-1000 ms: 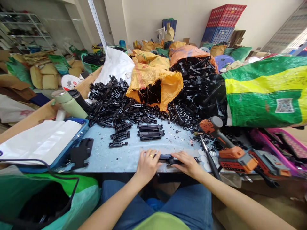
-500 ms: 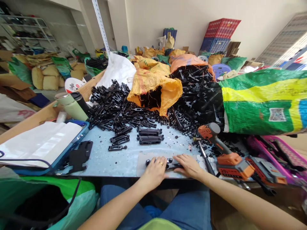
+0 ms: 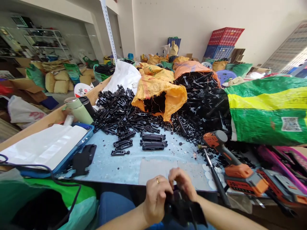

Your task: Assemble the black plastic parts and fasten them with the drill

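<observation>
Both hands are together just in front of the table's near edge, around a dark part (image 3: pixel 183 209) that is blurred. My left hand (image 3: pixel 157 198), with a ring on one finger, has its fingers closed against the left side of the part. My right hand (image 3: pixel 183 182) curls over its top right side. Beyond them, two assembled black pieces (image 3: pixel 153 145) lie in a small stack on the blue table (image 3: pixel 103 166). Several smaller black links (image 3: pixel 123 143) lie left of that stack. A grey mat (image 3: pixel 153 167) lies at the table's near edge.
An orange cordless drill (image 3: pixel 237 172) and a black-handled tool (image 3: pixel 217 180) lie to the right. Heaps of black parts (image 3: pixel 115 110) and an orange sack (image 3: pixel 159 92) fill the back. At left are a blue tray (image 3: pixel 83 140) and a green bottle (image 3: pixel 79 110).
Both hands have moved from the mat toward my body, lifting the black part off the table. The part now appears larger and turned. The camera view has shifted slightly.
</observation>
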A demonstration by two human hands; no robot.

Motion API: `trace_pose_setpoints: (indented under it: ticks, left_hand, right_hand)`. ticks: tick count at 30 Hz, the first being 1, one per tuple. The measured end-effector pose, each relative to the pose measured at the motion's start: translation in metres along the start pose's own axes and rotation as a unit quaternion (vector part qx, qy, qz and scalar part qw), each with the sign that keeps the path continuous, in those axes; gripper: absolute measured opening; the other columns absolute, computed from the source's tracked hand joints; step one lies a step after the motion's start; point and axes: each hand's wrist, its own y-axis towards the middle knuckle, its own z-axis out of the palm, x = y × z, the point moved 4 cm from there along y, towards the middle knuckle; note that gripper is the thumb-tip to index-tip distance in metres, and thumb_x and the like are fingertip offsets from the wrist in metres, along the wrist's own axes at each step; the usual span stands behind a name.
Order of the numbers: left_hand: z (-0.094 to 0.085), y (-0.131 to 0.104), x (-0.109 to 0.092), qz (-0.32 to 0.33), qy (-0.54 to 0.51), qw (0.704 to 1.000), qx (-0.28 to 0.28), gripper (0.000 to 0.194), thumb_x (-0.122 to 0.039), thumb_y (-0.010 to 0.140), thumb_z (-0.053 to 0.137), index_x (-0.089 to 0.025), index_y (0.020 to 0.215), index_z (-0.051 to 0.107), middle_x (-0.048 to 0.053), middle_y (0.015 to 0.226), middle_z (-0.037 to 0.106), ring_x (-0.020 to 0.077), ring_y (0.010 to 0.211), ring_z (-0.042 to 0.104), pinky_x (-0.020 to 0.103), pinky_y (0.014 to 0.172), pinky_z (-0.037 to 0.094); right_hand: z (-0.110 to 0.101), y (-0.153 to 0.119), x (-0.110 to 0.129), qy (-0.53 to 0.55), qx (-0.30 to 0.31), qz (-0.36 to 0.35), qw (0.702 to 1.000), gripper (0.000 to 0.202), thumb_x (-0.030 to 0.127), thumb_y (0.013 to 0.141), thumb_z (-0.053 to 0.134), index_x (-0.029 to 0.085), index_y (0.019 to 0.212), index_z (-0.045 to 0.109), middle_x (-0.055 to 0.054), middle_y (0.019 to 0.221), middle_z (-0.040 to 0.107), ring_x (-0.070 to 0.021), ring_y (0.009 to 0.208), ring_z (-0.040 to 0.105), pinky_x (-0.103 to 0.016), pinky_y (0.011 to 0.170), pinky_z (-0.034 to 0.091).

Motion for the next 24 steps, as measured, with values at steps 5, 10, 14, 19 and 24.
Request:
trace_pose_setpoints:
  ticks: [5,10,14,19,24]
  left_hand:
    - [0.009,0.004,0.036,0.094,0.159,0.983,0.013,0.074,-0.061,0.086,0.003,-0.017,0.116,0.055,0.013,0.086,0.064,0.0225,0.079,0.059,0.036,0.066,0.046]
    - [-0.001,0.019,0.099,0.086,0.391,0.899,0.176,0.060,-0.064,0.079,0.038,-0.021,0.118,0.055,0.011,0.096,0.062,0.0271,0.097,0.052,0.044,0.082,0.040]
    - [0.000,0.040,0.134,0.026,0.445,0.865,0.231,0.042,-0.048,0.078,0.058,-0.024,0.113,0.057,0.007,0.100,0.060,0.0243,0.099,0.049,0.044,0.086,0.036]
    - [-0.011,0.077,0.151,-0.036,0.473,0.866,0.158,0.050,-0.048,0.075,0.061,-0.022,0.118,0.054,0.009,0.110,0.056,0.0270,0.111,0.043,0.048,0.094,0.031]
    - [-0.064,0.083,0.146,-0.097,0.487,0.867,0.035,0.056,-0.049,0.082,0.051,-0.017,0.128,0.045,0.012,0.117,0.053,0.0293,0.117,0.040,0.051,0.099,0.029]
  right_hand:
    - [0.017,0.037,-0.059,-0.077,-0.143,-0.002,0.987,0.041,0.047,0.092,0.012,0.024,0.114,0.038,-0.013,0.125,0.042,-0.0222,0.109,0.049,-0.037,0.084,0.045]
    - [-0.036,0.147,-0.096,-0.343,-0.004,0.020,0.939,0.027,0.034,0.092,0.033,0.018,0.097,0.053,-0.010,0.111,0.054,-0.0195,0.107,0.048,-0.033,0.092,0.037]
    - [-0.055,0.239,-0.126,-0.411,0.034,0.046,0.910,0.021,0.030,0.088,0.044,0.017,0.098,0.056,-0.008,0.104,0.058,-0.0190,0.101,0.049,-0.031,0.093,0.035]
    - [-0.027,0.320,-0.164,-0.470,0.033,0.090,0.878,0.026,0.029,0.086,0.049,0.014,0.106,0.055,-0.011,0.111,0.057,-0.0196,0.106,0.047,-0.029,0.093,0.032]
    - [-0.005,0.376,-0.195,-0.504,-0.020,0.174,0.846,0.033,0.032,0.089,0.043,0.007,0.110,0.051,-0.018,0.100,0.061,-0.0234,0.097,0.055,-0.034,0.085,0.037]
